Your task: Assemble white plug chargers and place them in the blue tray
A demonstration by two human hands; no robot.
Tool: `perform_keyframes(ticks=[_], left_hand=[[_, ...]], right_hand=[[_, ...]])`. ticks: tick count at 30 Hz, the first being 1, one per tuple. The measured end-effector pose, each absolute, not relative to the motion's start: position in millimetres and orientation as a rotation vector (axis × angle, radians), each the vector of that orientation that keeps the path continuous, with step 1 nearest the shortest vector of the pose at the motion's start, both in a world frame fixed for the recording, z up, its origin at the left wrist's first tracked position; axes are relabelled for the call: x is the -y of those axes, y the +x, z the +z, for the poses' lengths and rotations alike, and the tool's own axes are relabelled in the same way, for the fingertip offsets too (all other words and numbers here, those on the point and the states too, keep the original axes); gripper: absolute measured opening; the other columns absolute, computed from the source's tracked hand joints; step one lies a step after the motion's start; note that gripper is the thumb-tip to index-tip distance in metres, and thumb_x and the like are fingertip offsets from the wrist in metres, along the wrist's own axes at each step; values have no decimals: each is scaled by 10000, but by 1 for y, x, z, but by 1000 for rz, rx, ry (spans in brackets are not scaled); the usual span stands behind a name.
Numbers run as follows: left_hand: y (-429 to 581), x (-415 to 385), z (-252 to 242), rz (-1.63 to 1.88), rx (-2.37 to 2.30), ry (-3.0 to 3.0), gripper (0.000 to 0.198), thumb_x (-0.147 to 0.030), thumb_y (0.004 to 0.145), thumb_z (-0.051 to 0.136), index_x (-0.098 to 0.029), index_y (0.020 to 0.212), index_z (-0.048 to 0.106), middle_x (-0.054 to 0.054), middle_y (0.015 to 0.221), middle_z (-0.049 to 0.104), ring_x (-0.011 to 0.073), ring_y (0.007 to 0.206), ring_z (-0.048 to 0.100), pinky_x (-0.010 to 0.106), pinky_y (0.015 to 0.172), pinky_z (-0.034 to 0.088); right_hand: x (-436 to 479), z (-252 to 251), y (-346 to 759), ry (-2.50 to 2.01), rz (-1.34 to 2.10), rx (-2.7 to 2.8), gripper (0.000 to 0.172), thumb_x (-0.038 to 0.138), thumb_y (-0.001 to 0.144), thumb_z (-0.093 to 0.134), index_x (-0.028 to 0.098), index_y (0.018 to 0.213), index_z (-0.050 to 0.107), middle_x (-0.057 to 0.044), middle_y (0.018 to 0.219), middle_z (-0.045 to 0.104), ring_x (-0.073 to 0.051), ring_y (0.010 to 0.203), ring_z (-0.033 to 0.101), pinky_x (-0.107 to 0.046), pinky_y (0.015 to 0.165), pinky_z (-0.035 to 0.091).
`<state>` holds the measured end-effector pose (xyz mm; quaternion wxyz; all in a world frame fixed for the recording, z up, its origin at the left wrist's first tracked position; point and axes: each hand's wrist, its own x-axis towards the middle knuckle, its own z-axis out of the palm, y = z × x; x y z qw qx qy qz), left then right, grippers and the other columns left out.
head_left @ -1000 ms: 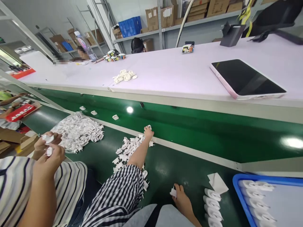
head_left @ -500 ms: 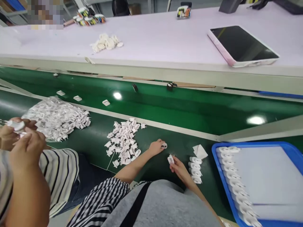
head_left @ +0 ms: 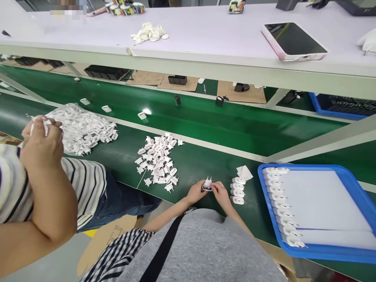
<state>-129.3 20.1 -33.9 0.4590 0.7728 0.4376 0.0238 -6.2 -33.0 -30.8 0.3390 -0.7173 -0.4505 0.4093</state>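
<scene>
My left hand [head_left: 196, 192] and my right hand [head_left: 221, 194] meet just above the dark green bench in front of my body. Between them is a white plug adapter [head_left: 207, 184], its two metal pins pointing away from me. The left fingers are closed on its left side, while the right fingertips pinch its right edge. A loose heap of white plug pieces [head_left: 158, 161] lies left of my hands. To the right stands a short row of white adapters [head_left: 237, 191], with a folded white paper [head_left: 244, 172] behind it.
A blue tray [head_left: 331, 256] at right holds a line of white adapters [head_left: 282, 207]. A co-worker's hands [head_left: 44, 135] hold a white piece near a bagged pile [head_left: 85, 127] at left. Above the green belt [head_left: 188, 121], a shelf [head_left: 199, 35] carries a phone [head_left: 293, 41] and white discs [head_left: 149, 33].
My hands have come together: the oval white piece in my left hand and the plug piece in my right now meet. The view has shifted, and the co-worker's hands have risen.
</scene>
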Motion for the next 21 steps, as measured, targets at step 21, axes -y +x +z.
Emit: perform_keyframes(ticks=[21], left_hand=[[-132,-9,-43,227,-1050,1884,269,-162,632,466,-146,899,500,16,854,507,70,569,460,212,622,396]], right_hand=[[-3,-32,-1,-2560,830,1481,389,145,655,426,151,1043,397,-100,1031,411,-166,836,510,-241,654,381]])
